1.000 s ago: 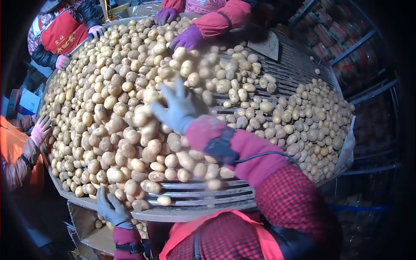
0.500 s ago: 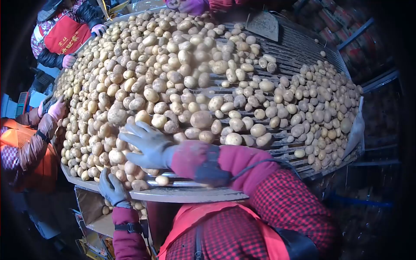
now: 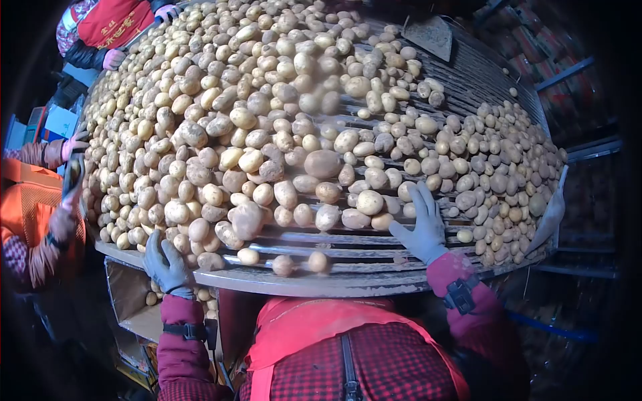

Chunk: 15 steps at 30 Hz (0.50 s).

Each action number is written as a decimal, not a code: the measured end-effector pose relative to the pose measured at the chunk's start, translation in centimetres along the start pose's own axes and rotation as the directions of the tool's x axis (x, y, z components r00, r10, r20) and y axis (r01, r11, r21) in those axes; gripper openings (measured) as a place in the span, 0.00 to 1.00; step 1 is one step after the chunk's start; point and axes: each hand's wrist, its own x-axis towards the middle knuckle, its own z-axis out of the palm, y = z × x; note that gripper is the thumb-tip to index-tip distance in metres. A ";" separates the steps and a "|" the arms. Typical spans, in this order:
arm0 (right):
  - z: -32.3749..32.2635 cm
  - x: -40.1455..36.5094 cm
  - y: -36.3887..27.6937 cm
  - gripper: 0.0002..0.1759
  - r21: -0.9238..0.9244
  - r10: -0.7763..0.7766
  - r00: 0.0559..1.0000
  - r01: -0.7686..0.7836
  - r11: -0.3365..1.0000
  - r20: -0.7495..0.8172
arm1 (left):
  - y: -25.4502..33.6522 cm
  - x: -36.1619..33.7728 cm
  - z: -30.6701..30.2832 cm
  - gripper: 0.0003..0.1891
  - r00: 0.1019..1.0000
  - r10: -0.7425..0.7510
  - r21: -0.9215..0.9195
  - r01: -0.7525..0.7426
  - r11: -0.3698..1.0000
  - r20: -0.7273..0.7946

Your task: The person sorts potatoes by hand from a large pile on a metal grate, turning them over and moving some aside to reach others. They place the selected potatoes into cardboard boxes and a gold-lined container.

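At the near rim of the roller table (image 3: 348,284), my right hand (image 3: 420,224) lies spread, empty, on the potatoes (image 3: 267,134); my left hand (image 3: 167,264) seems open too. Mid-sorting, I judge; next needs fingers closing on one.

Potatoes (image 3: 267,134) on roller table (image 3: 361,260); box (image 3: 130,304) below left.

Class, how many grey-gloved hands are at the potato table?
2. The left hand sits at the near edge of the table, lower left; the right hand lies open among potatoes toward the right. Co-workers' gloves at far left look pink; others may be hidden.
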 end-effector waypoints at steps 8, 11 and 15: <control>4.9 4.1 -8.7 0.60 0.164 -0.218 0.974 0.226 0.960 -0.063 | 0.7 0.1 -0.2 0.19 1.000 -0.012 -0.011 0.012 1.000 0.000; 7.0 5.3 -12.1 0.60 0.243 -0.260 0.963 0.270 0.932 -0.070 | 0.4 0.2 -0.2 0.19 0.999 0.043 0.041 -0.042 0.998 -0.019; 9.4 7.4 -15.3 0.60 0.220 -0.312 0.949 0.316 0.923 -0.052 | 0.6 0.3 -0.1 0.18 0.999 0.030 0.038 -0.029 0.999 -0.022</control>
